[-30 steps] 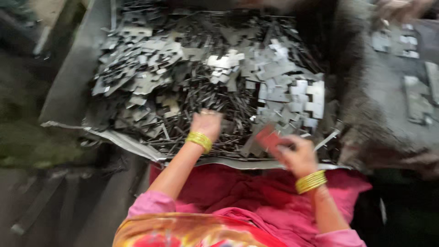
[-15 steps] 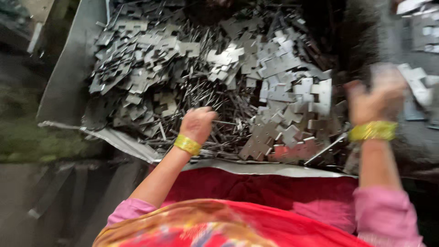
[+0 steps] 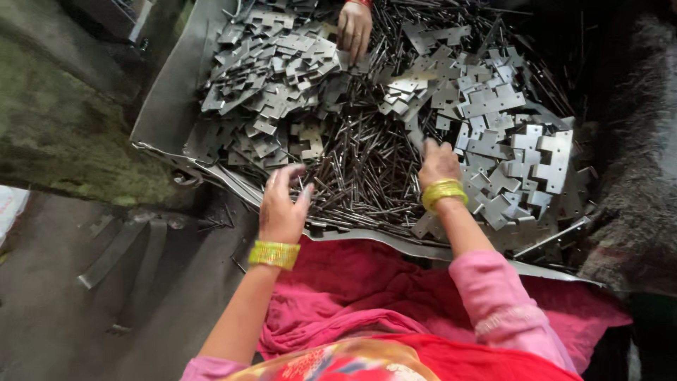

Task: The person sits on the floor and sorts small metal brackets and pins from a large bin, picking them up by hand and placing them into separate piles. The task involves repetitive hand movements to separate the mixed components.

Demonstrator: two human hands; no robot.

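Note:
A wide sheet-metal tray (image 3: pixel 163 106) holds heaps of flat notched metal plates (image 3: pixel 276 65) on the left and more plates (image 3: pixel 523 152) on the right. Dark thin metal pins (image 3: pixel 361 173) lie in a tangle between them. My left hand (image 3: pixel 282 206) hovers over the tray's near edge with its fingers spread and nothing in it. My right hand (image 3: pixel 438 164) rests on the pile where pins meet plates, back upward, fingers curled down and hidden. Both wrists wear yellow bangles. Another person's hand (image 3: pixel 353 29) touches the plates at the far side.
A pink cloth (image 3: pixel 367 289) covers my lap below the tray. Grey concrete floor (image 3: pixel 63 296) with loose metal strips (image 3: pixel 116 250) lies to the left. A dark rough surface (image 3: pixel 635 183) borders the tray on the right.
My right hand swung back from the far right, where it was raised, down onto the pile's middle. My left hand pulled back toward the tray's near edge and spread its fingers.

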